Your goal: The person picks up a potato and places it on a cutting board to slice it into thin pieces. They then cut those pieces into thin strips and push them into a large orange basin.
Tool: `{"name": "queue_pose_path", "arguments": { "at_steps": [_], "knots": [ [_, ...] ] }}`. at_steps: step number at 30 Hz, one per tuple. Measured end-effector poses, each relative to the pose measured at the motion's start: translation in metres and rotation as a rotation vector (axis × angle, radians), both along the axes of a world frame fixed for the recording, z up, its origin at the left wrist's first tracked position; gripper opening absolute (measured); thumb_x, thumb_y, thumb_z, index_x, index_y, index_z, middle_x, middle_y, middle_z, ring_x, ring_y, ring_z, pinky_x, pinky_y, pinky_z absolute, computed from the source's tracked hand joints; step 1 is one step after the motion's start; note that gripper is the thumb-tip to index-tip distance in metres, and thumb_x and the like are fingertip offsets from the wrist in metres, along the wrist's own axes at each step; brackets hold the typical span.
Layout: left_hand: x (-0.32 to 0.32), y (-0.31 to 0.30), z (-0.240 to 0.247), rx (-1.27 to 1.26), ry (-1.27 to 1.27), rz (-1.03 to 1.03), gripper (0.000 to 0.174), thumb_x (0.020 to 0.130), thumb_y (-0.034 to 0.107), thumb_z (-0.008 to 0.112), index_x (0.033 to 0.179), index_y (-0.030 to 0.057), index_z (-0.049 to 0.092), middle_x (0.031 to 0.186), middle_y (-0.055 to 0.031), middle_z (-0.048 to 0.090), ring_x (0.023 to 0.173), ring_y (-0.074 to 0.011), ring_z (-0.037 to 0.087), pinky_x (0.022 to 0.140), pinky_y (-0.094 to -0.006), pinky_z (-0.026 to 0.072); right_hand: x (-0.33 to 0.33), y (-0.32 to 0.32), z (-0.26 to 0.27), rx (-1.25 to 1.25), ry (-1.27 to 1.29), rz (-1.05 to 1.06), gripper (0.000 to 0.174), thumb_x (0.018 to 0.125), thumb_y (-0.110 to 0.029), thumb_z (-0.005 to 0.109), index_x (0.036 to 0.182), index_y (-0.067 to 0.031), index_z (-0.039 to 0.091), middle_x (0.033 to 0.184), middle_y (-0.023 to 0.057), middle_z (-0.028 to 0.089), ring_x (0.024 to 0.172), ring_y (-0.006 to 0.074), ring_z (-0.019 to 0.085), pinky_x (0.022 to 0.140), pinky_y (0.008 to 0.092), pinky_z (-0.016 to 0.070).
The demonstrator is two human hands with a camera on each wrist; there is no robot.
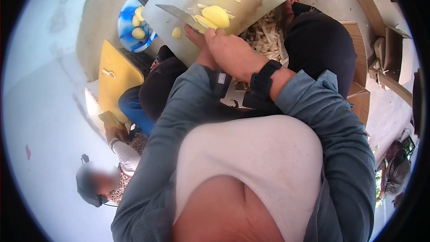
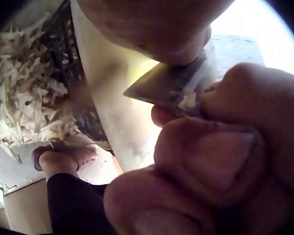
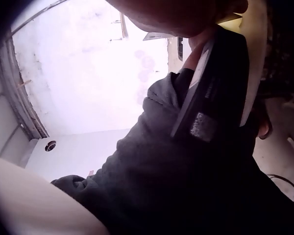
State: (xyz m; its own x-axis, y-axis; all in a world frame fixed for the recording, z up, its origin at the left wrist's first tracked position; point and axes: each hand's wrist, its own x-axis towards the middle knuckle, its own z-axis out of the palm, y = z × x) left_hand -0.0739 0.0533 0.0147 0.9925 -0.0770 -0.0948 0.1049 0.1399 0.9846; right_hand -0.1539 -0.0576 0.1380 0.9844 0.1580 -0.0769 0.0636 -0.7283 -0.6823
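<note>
In the head view my right hand (image 1: pixel 233 54) grips a knife (image 1: pixel 177 14) near the blade's base, the tip toward the upper left. My left hand (image 1: pixel 196 38) lies close by, its fingers at the blade. Beside the blade on the cutting board (image 1: pixel 168 36) are a peeled potato (image 1: pixel 216 16) and cut slices (image 1: pixel 205 22). In the left wrist view the right hand's curled fingers (image 2: pixel 210 156) are below the blade (image 2: pixel 161 85), and the left hand (image 2: pixel 157 24) touches it from above. The right wrist view shows part of the right hand (image 3: pixel 161 14); the handle is hidden.
Potatoes (image 1: pixel 138 32) sit in a blue-and-white bowl (image 1: pixel 127 27) at left. Peelings (image 1: pixel 268 38) lie below the board between the legs. A yellow stool (image 1: pixel 114 78) and another person (image 1: pixel 107 175) are at left, cardboard boxes (image 1: pixel 358 45) at right.
</note>
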Motion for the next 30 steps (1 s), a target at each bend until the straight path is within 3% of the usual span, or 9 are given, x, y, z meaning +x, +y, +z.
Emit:
{"name": "queue_pose_path", "arguments": {
  "at_steps": [6, 10, 12, 14, 15, 17, 22, 24, 30],
  "knots": [
    [0.006, 0.005, -0.020, 0.245, -0.116, 0.126, 0.048, 0.094, 0.044, 0.043, 0.121, 0.0040, 0.044, 0.117, -0.0134, 0.048, 0.114, -0.0258, 0.043, 0.097, -0.0384, 0.0368, 0.005, 0.002, -0.008, 0.034, 0.009, -0.019, 0.026, 0.077, 0.002, 0.054, 0.099, 0.0049, 0.041, 0.089, 0.0267, 0.057, 0.075, 0.0403, 0.064, 0.064, 0.0436, 0.0532],
    [0.014, 0.017, -0.048, 0.216, -0.079, 0.168, 0.045, 0.095, 0.039, 0.043, 0.121, 0.0019, 0.045, 0.118, -0.0174, 0.047, 0.113, -0.0305, 0.043, 0.096, -0.0410, 0.0368, 0.010, 0.003, -0.016, 0.044, -0.045, -0.020, 0.026, 0.077, 0.000, 0.054, 0.099, 0.0048, 0.041, 0.089, 0.0265, 0.057, 0.075, 0.0402, 0.064, 0.064, 0.0437, 0.0532],
    [0.030, 0.032, -0.080, 0.144, -0.046, 0.182, 0.044, 0.095, 0.036, 0.042, 0.121, 0.0008, 0.045, 0.119, -0.0194, 0.046, 0.112, -0.0329, 0.042, 0.095, -0.0423, 0.0368, 0.013, 0.006, -0.021, -0.035, -0.071, -0.030, 0.017, 0.083, -0.006, 0.052, 0.097, 0.0017, 0.047, 0.086, 0.0213, 0.061, 0.074, 0.0337, 0.066, 0.062, 0.0385, 0.0546],
    [0.040, 0.043, -0.105, 0.108, -0.042, 0.219, 0.043, 0.096, 0.034, 0.042, 0.121, -0.0002, 0.045, 0.119, -0.0213, 0.045, 0.111, -0.0353, 0.042, 0.094, -0.0436, 0.0368, 0.017, 0.007, -0.025, -0.060, -0.046, -0.031, 0.016, 0.084, -0.006, 0.050, 0.097, 0.0016, 0.047, 0.086, 0.0217, 0.061, 0.074, 0.0342, 0.066, 0.062, 0.0388, 0.0545],
    [0.031, 0.031, -0.083, 0.108, -0.043, 0.219, 0.043, 0.096, 0.034, 0.042, 0.121, -0.0002, 0.045, 0.119, -0.0213, 0.045, 0.111, -0.0353, 0.042, 0.094, -0.0436, 0.0368, 0.020, 0.007, -0.027, -0.085, -0.022, -0.032, 0.016, 0.084, -0.007, 0.049, 0.097, 0.0015, 0.047, 0.086, 0.0222, 0.061, 0.074, 0.0348, 0.066, 0.062, 0.0391, 0.0543],
    [0.005, -0.006, -0.011, 0.569, -0.085, 0.373, 0.042, 0.097, 0.035, 0.038, 0.119, 0.0012, 0.047, 0.117, -0.0220, 0.047, 0.108, -0.0361, 0.044, 0.093, -0.0437, 0.0367, 0.025, 0.007, -0.040, -0.062, -0.035, -0.039, 0.015, 0.085, -0.008, 0.048, 0.097, 0.0016, 0.047, 0.085, 0.0224, 0.061, 0.073, 0.0352, 0.065, 0.062, 0.0396, 0.0541],
    [0.005, -0.007, -0.006, 0.611, -0.148, 0.377, 0.037, 0.097, 0.030, 0.038, 0.116, 0.0016, 0.050, 0.114, -0.0220, 0.049, 0.105, -0.0356, 0.046, 0.092, -0.0423, 0.0375, 0.030, 0.004, -0.053, -0.040, -0.019, -0.035, 0.015, 0.087, -0.010, 0.044, 0.095, 0.0021, 0.048, 0.083, 0.0224, 0.063, 0.074, 0.0365, 0.065, 0.064, 0.0412, 0.0536],
    [0.006, -0.008, -0.005, 0.601, -0.152, 0.378, 0.036, 0.096, 0.029, 0.039, 0.116, 0.0013, 0.051, 0.113, -0.0215, 0.049, 0.104, -0.0352, 0.047, 0.091, -0.0415, 0.0383, 0.032, 0.003, -0.052, -0.008, 0.023, -0.029, 0.020, 0.082, -0.004, 0.050, 0.099, 0.0026, 0.043, 0.086, 0.0262, 0.062, 0.075, 0.0391, 0.065, 0.065, 0.0426, 0.0534],
    [0.006, -0.009, 0.001, 0.478, -0.090, 0.348, 0.037, 0.094, 0.027, 0.045, 0.118, -0.0012, 0.048, 0.112, -0.0207, 0.050, 0.101, -0.0304, 0.052, 0.088, -0.0397, 0.0420, 0.011, -0.004, -0.015, 0.005, -0.035, 0.023, 0.024, 0.077, 0.000, 0.054, 0.097, 0.0045, 0.042, 0.084, 0.0264, 0.060, 0.076, 0.0398, 0.064, 0.065, 0.0434, 0.0531]
  ]
}}
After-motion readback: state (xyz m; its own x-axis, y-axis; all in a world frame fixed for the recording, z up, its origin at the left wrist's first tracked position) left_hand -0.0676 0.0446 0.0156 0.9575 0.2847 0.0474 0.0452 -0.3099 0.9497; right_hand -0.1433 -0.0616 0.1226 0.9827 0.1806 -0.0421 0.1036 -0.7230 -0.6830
